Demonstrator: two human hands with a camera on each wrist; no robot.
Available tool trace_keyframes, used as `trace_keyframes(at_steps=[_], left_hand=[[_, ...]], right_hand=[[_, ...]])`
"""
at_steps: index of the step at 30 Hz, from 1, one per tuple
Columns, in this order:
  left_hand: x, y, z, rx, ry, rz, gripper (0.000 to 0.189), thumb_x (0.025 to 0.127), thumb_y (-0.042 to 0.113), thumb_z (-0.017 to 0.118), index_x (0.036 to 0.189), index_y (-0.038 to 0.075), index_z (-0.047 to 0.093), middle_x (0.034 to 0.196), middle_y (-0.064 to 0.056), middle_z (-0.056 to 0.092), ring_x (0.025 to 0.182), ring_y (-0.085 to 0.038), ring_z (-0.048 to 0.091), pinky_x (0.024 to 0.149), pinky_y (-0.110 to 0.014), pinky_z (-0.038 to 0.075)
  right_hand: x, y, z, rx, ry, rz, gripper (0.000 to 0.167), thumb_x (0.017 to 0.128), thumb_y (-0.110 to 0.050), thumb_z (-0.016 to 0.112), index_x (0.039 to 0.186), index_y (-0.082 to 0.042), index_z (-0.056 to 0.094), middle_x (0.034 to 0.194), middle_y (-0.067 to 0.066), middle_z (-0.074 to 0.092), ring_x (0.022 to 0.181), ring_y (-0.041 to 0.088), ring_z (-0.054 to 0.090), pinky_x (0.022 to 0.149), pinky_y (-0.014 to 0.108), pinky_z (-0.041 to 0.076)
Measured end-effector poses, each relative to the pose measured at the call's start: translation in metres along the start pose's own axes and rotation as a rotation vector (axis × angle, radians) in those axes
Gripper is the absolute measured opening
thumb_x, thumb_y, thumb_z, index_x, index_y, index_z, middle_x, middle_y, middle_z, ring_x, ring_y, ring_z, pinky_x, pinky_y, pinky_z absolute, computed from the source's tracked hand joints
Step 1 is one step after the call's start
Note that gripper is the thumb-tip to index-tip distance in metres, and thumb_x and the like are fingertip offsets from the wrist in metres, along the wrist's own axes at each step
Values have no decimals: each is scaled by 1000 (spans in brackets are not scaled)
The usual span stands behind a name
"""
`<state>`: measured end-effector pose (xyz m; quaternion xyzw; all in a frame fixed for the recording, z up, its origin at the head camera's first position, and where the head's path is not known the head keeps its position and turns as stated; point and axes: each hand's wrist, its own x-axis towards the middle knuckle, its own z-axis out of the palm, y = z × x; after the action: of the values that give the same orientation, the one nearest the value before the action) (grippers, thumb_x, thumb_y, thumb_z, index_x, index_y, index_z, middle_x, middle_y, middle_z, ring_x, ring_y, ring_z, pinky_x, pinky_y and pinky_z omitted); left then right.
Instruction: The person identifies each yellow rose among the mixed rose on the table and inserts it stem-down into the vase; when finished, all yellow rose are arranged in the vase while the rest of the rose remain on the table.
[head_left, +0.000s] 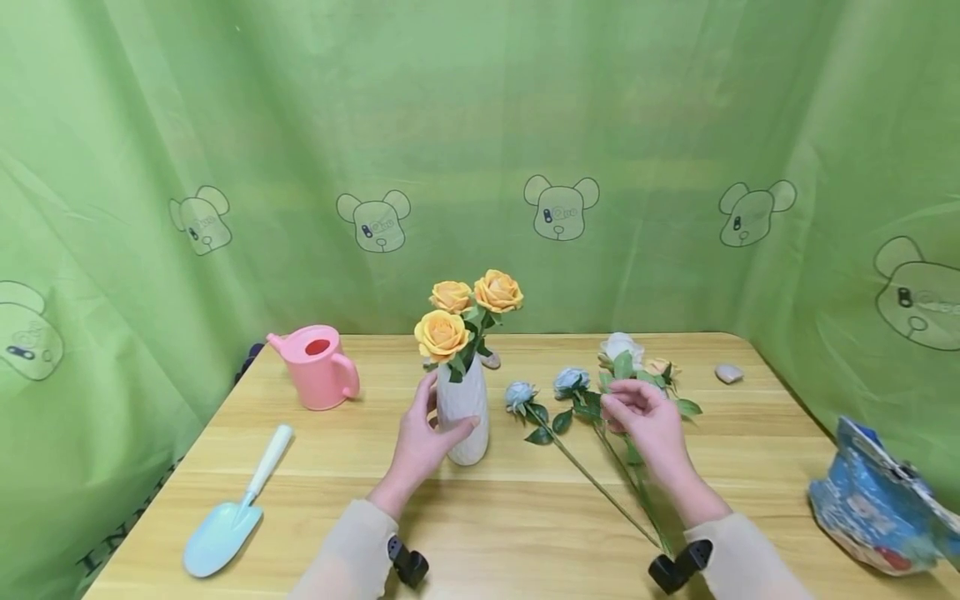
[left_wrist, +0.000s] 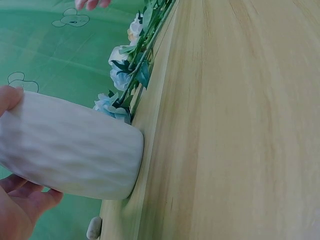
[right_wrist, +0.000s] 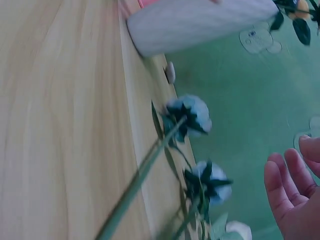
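A white textured vase stands upright on the table, holding several yellow-orange roses with green leaves. My left hand grips it from the left, thumb across its front and fingers behind; the left wrist view shows thumb and fingers on both sides of the vase. My right hand hovers above the flowers lying to the right, fingers loosely curved and holding nothing. Below and left of it lie a blue rose and another blue rose on long stems. A white rose lies behind that hand.
On the left are a pink watering can and a light-blue trowel. A grey stone sits at the back right, another stone behind the vase. A blue bag stands at the right edge. A green curtain surrounds the table.
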<state>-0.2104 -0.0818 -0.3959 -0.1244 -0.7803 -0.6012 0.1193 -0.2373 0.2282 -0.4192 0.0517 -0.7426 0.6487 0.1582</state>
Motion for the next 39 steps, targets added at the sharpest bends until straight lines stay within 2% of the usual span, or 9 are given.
trace_keyframes(at_steps=[3,6,8,10,16,20,25,33,39], left_hand=[[1,-3,0,-6,-1,12,76,75,9,77,139,13,36,123,-19,53,114,-31,50,95,-47,43],[5,-17,2,-16,2,12,78,75,12,78,139,16,35,124,-18,53,115,-30,50,95,-48,42],[8,-27,4,-17,3,8,79,74,16,79,140,21,35,125,-16,53,115,-28,49,95,-47,42],[10,-37,5,-16,3,1,81,73,21,80,139,27,34,125,-13,53,115,-26,49,96,-46,42],[11,-43,5,-19,14,7,82,70,28,82,137,34,35,123,-10,54,113,-23,50,94,-44,44],[11,-42,4,-9,13,-3,83,71,29,82,138,34,34,124,-10,54,114,-24,51,94,-44,44],[12,-41,4,-5,-1,-17,83,72,26,81,139,33,33,127,-13,51,115,-28,50,95,-47,43],[1,0,-2,-7,-16,-29,79,76,12,77,141,16,33,126,-20,50,115,-34,49,94,-48,43],[1,-1,-1,-14,-19,-30,79,76,12,77,141,17,34,126,-19,50,115,-34,49,95,-48,42]], right_hand=[[10,36,-21,16,11,-48,37,83,-19,71,111,2,59,89,11,67,72,20,66,60,31,56],[15,60,-41,4,32,-65,43,81,-25,73,113,0,59,90,8,67,71,16,66,58,29,56],[11,58,-51,4,50,-36,41,81,-22,73,113,0,59,89,7,67,71,16,66,58,29,56],[3,45,-58,-42,72,2,38,82,-20,72,111,0,59,88,3,67,71,15,66,59,29,56],[-15,16,-76,-158,84,127,36,85,-17,69,111,3,55,84,-7,66,69,12,64,61,29,56],[-18,21,-89,-277,44,181,41,87,-18,66,117,7,51,85,-9,64,69,15,64,62,32,56],[-23,29,-101,-370,-9,271,46,87,-14,66,119,13,48,87,4,63,67,18,63,60,33,56],[-23,36,-112,-390,-117,370,52,85,-10,65,123,17,41,89,9,64,69,19,62,60,34,56],[-14,42,-114,-489,-175,380,52,81,-8,69,119,16,44,91,16,61,70,19,59,58,33,55]])
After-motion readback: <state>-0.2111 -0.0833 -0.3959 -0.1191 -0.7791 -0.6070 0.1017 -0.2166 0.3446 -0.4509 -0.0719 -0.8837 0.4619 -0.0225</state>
